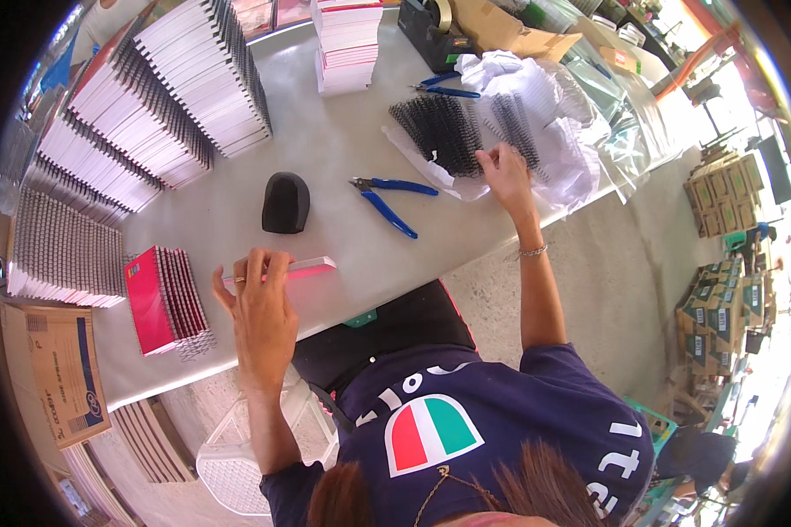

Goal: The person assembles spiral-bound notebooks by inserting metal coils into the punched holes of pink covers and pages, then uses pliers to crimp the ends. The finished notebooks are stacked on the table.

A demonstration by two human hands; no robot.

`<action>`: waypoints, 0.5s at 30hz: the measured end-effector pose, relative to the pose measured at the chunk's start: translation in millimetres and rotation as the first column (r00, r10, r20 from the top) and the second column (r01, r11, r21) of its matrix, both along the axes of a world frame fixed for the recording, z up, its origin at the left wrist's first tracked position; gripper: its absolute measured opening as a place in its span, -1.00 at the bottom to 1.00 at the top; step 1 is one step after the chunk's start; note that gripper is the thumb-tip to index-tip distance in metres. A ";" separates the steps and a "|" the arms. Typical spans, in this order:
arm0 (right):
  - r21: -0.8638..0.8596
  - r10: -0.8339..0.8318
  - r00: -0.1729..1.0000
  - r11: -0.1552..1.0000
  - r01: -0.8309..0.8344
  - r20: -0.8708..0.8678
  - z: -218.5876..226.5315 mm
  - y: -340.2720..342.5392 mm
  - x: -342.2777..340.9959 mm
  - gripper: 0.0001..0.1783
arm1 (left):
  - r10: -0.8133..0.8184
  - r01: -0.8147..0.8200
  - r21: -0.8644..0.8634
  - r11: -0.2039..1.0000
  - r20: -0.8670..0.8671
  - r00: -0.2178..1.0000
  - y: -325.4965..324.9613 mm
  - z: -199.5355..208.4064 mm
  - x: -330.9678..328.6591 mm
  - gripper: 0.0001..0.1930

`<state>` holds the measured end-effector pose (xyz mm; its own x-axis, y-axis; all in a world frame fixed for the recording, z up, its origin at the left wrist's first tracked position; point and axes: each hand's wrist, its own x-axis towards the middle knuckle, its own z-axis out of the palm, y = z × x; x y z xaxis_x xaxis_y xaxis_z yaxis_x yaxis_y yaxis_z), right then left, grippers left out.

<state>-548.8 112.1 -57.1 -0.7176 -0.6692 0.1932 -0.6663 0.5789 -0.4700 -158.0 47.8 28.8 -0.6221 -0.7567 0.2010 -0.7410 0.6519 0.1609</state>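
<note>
A left hand [265,297] curls parted fingers over a pink-edged booklet [315,265], apparently steadying it; grip hidden. The right hand's [507,178] thumb and forefinger nearly meet at black coils [439,132], any pinch unclear. Blue-handled cutters [402,185] lie between, seemingly within reach; bare table [373,263] leaves room toward its near edge.

Left hand [261,303] hides middle of pink-edged pad [313,267]; top edge crops paper stack [346,54].
</note>
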 end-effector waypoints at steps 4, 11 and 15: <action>-0.102 0.035 0.993 0.995 -0.024 0.112 3.6 -0.3 -16.9 -0.61 | 0.077 -0.081 -0.033 0.996 -0.121 0.990 6.9 -16.0 -2.2 -0.80; -0.618 0.083 0.990 0.786 0.007 0.117 29.7 2.8 -13.7 -0.76 | 0.171 -0.215 -0.053 0.975 -0.433 0.885 12.0 -37.1 -25.8 -0.48; -0.907 0.644 0.681 0.416 0.071 0.349 63.9 7.6 15.7 -0.88 | 0.182 -0.252 -0.075 0.965 -0.503 0.845 6.9 -51.4 -31.0 -0.50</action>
